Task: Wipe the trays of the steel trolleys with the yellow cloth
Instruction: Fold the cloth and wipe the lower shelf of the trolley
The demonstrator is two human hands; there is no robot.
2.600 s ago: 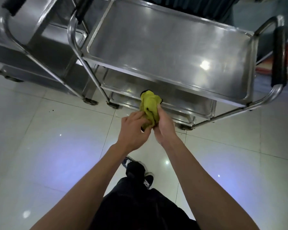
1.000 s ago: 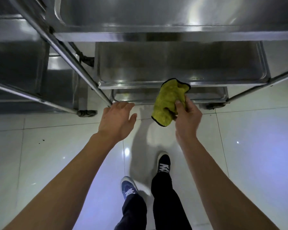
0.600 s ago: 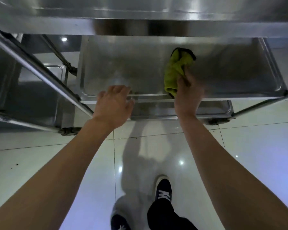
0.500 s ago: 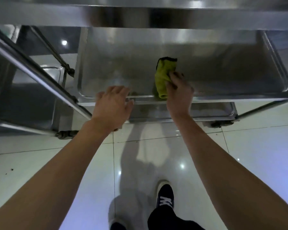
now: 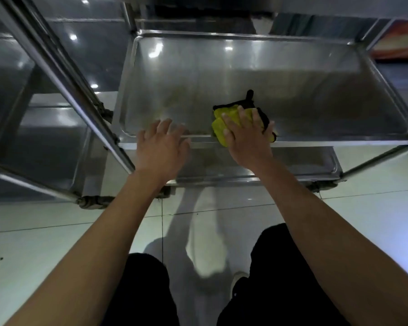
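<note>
Right hand (image 5: 246, 135) flat, fingers spread, pressing yellow cloth (image 5: 222, 128) onto middle tray (image 5: 292, 95) by its near edge. Left hand (image 5: 161, 147) open, bracing on that rim. Best swept in long overlapping passes toward far corners, keeping palm pressure even.

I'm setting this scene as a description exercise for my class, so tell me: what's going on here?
A person is bent over a steel trolley, wiping its middle tray. The right hand presses a yellow cloth flat against the tray's near edge, fingers spread over it. The left hand rests open on the front rim beside it, apparently steadying the trolley. A lower tray shows beneath, and another trolley stands to the left.
</note>
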